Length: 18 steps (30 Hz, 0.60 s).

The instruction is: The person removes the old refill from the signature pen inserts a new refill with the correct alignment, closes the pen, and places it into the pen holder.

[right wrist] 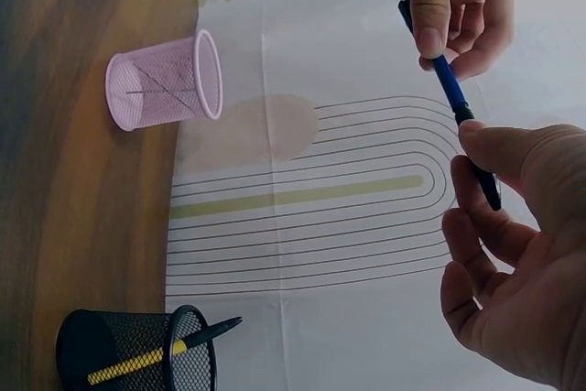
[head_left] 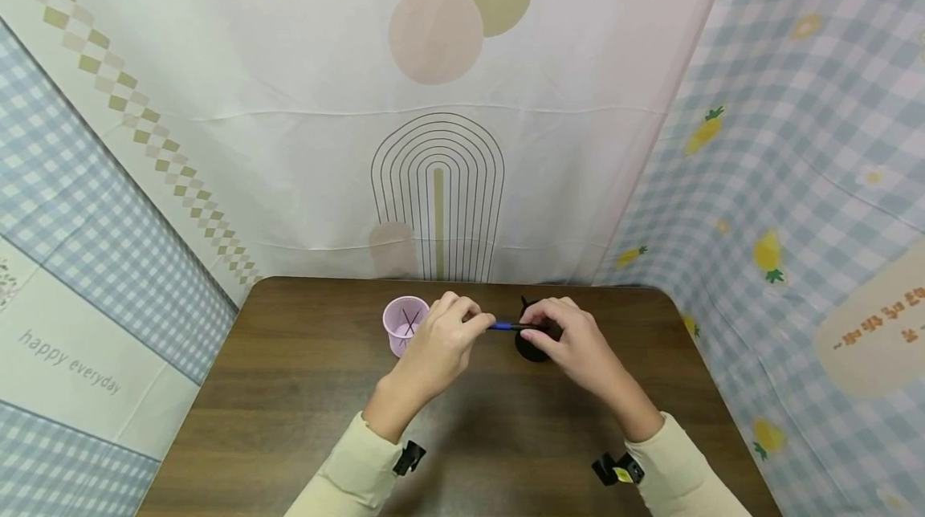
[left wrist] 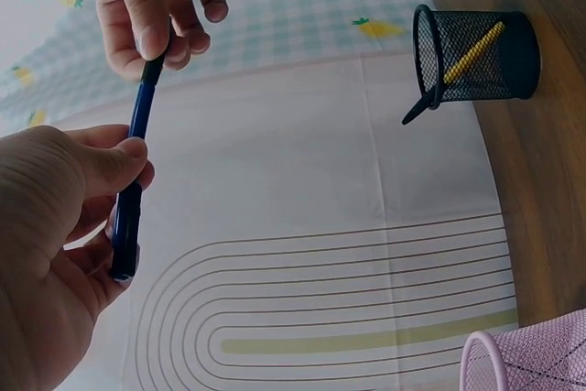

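Nearest me on the head view: two pale sleeves [head_left: 354, 461], a small black wrist device [head_left: 409, 458] at each cuff. Past them, the left hand [head_left: 441, 340] pinches a blue pen [head_left: 502, 326] between thumb and fingers near its dark blunt end. The right hand [head_left: 571, 336] has thumb and forefinger on the black pointed end, other fingers loosely bent. Pen's held between both hands, roughly level, up off the brown table [head_left: 303, 372], apart from both cups.

Beyond the hands: pink mesh cup [head_left: 396, 340] on the left, upright; I see crossed dark lines in it, can't tell what they are. Black mesh cup [right wrist: 92, 345] on the right, partly hidden by the right hand on head view. A yellow-and-black pen [right wrist: 137, 365] leans in it, dark end over the rim.

Farthest: white printed cloth [head_left: 318, 180] behind the table, blue checked cloth [head_left: 759, 140] at the sides.
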{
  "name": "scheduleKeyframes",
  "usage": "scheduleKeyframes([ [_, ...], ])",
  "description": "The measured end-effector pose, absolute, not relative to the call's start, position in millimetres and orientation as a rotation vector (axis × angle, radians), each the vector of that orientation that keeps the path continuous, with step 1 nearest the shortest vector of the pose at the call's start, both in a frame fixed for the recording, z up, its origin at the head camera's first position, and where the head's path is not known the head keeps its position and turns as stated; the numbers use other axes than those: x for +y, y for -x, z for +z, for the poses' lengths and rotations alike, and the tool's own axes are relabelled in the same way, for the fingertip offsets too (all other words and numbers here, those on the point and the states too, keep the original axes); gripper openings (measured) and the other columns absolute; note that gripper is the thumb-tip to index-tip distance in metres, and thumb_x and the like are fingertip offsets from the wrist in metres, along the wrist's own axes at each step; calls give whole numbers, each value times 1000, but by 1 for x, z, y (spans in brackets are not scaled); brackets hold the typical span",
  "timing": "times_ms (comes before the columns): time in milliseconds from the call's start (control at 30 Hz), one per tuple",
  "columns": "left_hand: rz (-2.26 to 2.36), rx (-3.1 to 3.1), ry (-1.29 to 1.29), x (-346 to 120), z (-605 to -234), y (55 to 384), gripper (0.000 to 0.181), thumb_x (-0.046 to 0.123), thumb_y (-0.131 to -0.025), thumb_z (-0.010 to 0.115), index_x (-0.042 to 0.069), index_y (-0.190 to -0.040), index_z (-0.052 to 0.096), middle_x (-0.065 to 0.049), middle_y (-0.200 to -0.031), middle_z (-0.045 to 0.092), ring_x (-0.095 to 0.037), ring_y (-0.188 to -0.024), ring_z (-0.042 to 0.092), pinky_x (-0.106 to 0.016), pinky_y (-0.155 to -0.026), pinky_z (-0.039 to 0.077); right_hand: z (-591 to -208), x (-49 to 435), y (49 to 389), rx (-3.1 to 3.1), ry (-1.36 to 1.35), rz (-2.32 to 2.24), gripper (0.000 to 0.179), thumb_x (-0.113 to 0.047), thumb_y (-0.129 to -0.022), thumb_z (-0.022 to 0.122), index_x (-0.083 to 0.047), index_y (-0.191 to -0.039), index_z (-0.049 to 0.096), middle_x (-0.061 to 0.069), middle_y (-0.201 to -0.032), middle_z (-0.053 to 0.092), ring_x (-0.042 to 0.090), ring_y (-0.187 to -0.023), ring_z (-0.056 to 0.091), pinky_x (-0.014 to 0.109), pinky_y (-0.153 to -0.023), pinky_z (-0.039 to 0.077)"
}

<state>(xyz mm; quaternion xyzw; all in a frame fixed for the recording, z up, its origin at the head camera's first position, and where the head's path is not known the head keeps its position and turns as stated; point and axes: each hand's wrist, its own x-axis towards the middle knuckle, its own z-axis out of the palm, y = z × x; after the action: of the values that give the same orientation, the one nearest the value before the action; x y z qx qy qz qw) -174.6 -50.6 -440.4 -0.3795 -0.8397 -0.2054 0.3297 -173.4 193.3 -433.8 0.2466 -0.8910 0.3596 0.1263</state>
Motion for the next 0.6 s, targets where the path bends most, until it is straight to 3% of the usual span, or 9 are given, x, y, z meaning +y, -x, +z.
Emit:
scheduleKeyframes([
  [200, -553, -2210, 992, -51, -439, 174, 25, -4, -89, 66, 14, -105, 74, -2, -95, 66, -20, -88, 57, -33, -77, 50, -436, 191, 172, -2514, -725, 1068, 26, -8, -83, 84, -22, -100, 70, -10, -96, 68, 8, -91, 56, 34, -75, 51],
  [600, -585, -2209, 979, -52, -438, 173, 17, 3, -93, 69, 14, -105, 74, -1, -95, 66, -20, -88, 57, -32, -77, 50, -438, 189, 171, -2459, -725, 1119, 32, -1, -80, 85, -18, -101, 69, -7, -96, 65, 8, -89, 55, 23, -74, 48],
])
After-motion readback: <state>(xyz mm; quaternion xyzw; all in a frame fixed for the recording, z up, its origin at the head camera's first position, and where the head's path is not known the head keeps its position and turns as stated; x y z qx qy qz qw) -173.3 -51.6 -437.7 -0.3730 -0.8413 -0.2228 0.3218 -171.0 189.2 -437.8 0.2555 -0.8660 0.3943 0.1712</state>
